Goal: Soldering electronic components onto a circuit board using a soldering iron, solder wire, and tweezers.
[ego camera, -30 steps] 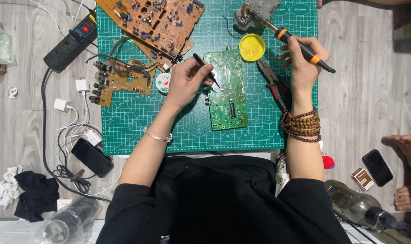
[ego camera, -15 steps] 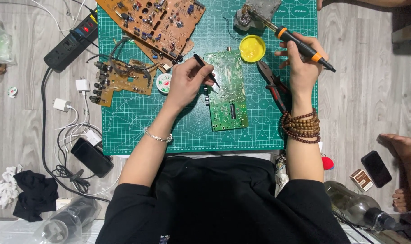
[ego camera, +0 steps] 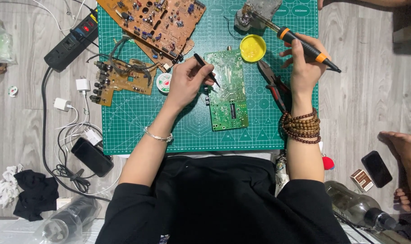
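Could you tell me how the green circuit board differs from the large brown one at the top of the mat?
The green circuit board is smaller and lies under the left hand; the large brown circuit board lies untouched, tilted, partly off the cutting mat. Both lie flat.

I see a black power strip (ego camera: 72,41) far left on the floor, white chargers (ego camera: 82,84) beside the green cutting mat (ego camera: 124,131), brown circuit boards (ego camera: 152,20) at its far edge, and a phone (ego camera: 376,168) near right.
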